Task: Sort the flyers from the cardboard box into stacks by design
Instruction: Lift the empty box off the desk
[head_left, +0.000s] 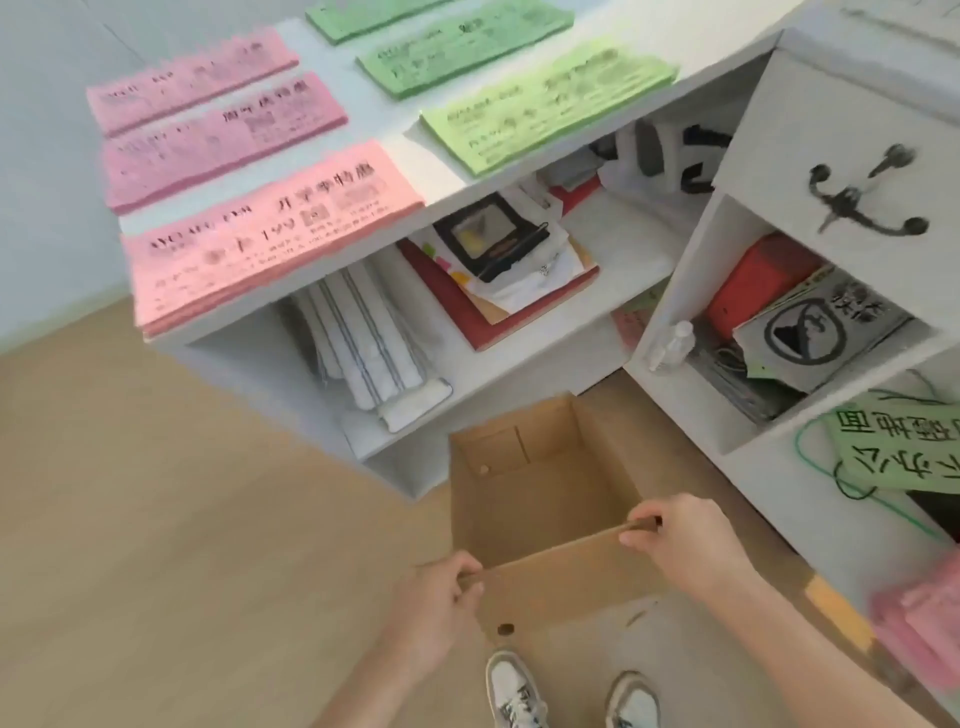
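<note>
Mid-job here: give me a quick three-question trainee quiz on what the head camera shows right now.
1. True or false: flyers are visible inside the cardboard box.
2. The left hand and right hand grip the box by: A) its near rim B) its far rim C) its bottom.
3. Fill in: the countertop shows ___ green stacks.
Key: 1 false, it looks empty; 2 A; 3 three.

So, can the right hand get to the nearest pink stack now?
Probably not yet: the right hand holds the cardboard box rim, like the left hand. Once freed, nothing seems to block the pink stack on the counter.
</note>
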